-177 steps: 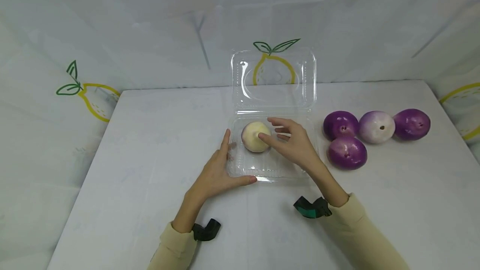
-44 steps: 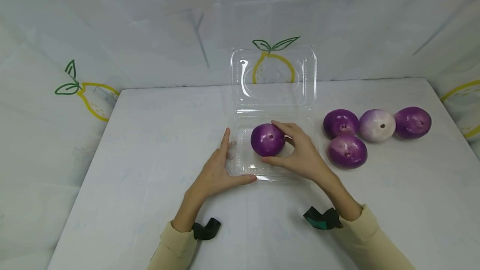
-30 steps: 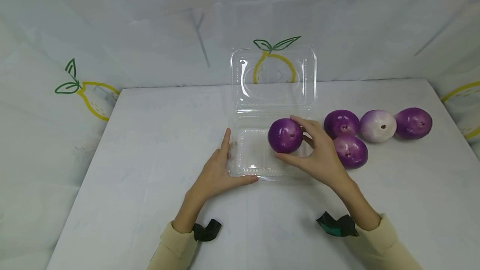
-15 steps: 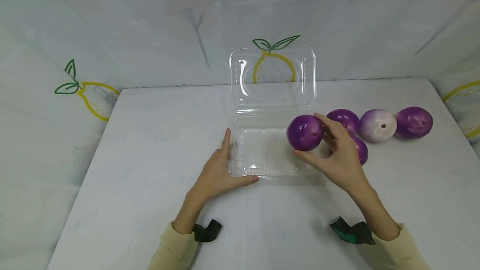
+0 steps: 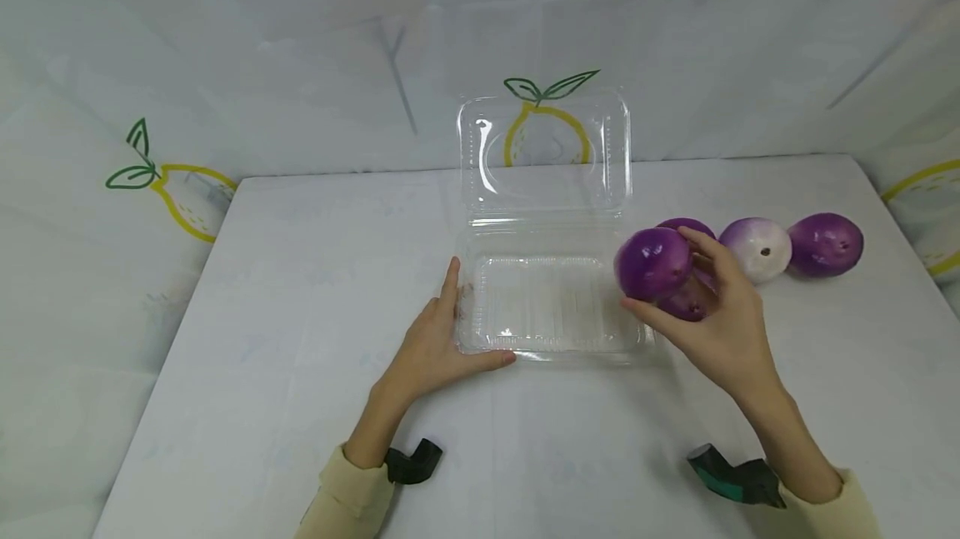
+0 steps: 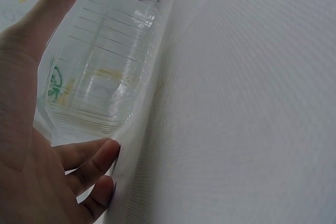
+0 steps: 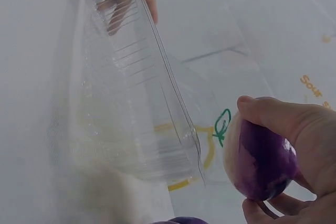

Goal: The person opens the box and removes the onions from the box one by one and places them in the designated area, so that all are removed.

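Note:
My right hand (image 5: 723, 331) grips a round, glossy purple vegetable (image 5: 654, 264) between thumb and fingertips, above the right edge of a clear plastic clamshell box (image 5: 551, 353). The right wrist view shows the same purple vegetable (image 7: 265, 156) with a cream-white side, lifted beside the box (image 7: 181, 114). My left hand (image 5: 435, 351) rests at the box's front left corner, index finger straight up the left side and thumb along the front rim. In the left wrist view, the left hand (image 6: 31, 129) frames the box corner with thumb and fingers spread apart.
Right of the box, two purple vegetables (image 5: 686, 306) are partly hidden by the right hand and the held one. A whiter one (image 5: 757, 249) and another purple one (image 5: 825, 245) lie farther right. The box's lid (image 5: 546, 189) stands raised at the back.
Earlier the vegetable sat pale end up in the box with the right hand at it. Gripped and lifted out, it has since moved rightward to the box's right edge. The left hand stays put.

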`<action>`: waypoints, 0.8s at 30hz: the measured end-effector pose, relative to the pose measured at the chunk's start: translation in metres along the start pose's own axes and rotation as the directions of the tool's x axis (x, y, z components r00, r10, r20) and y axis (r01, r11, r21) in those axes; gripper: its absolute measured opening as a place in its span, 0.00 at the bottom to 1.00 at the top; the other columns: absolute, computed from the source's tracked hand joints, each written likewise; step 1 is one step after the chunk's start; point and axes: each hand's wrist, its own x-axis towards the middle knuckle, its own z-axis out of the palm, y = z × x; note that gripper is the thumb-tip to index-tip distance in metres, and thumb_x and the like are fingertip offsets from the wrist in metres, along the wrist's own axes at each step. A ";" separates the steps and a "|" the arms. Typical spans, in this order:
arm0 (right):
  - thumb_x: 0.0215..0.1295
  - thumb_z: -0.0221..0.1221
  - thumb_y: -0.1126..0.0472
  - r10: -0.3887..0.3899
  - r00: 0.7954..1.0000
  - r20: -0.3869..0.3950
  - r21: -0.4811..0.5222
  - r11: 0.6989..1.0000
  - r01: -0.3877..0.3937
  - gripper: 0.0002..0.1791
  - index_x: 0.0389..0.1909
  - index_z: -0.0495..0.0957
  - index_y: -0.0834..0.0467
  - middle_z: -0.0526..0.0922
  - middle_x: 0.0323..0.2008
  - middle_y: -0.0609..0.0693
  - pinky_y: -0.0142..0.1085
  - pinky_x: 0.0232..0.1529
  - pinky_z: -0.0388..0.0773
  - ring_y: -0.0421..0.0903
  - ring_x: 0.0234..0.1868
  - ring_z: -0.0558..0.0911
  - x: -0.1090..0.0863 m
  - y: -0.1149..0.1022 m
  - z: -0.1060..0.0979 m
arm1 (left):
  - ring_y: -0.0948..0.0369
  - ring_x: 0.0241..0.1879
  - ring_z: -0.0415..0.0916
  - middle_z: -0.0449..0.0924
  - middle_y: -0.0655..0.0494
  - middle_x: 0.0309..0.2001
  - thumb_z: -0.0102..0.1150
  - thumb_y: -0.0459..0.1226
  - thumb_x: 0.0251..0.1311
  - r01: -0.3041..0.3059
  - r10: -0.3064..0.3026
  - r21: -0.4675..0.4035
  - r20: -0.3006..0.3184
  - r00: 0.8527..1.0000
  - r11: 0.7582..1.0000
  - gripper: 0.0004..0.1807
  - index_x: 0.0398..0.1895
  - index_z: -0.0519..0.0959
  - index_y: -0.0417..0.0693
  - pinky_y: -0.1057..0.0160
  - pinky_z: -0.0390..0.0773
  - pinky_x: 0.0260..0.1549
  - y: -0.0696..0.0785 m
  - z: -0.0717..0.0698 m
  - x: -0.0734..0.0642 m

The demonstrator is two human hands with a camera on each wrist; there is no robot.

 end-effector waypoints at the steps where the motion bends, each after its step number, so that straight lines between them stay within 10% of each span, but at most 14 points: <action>1: 0.36 0.78 0.79 0.002 1.000 -0.009 -0.002 1.000 -0.002 0.54 0.71 0.69 0.59 0.73 0.59 0.30 0.13 0.58 0.71 0.29 0.58 0.75 -0.001 0.001 -0.002 | 0.51 0.75 0.66 0.65 0.46 0.76 0.78 0.65 0.39 -0.001 0.001 -0.002 0.000 1.000 1.000 0.77 0.84 0.33 0.63 0.44 0.69 0.71 0.000 0.000 0.000; 24: 0.31 0.72 0.88 0.096 0.972 -0.213 -0.079 0.990 -0.115 0.57 0.71 0.72 0.56 0.71 0.57 0.35 0.10 0.53 0.71 0.33 0.54 0.74 -0.021 0.032 -0.064 | 0.52 0.76 0.63 0.61 0.49 0.78 0.79 0.64 0.39 0.002 -0.002 -0.030 0.008 1.000 1.000 0.77 0.84 0.31 0.67 0.43 0.67 0.72 0.000 0.000 -0.002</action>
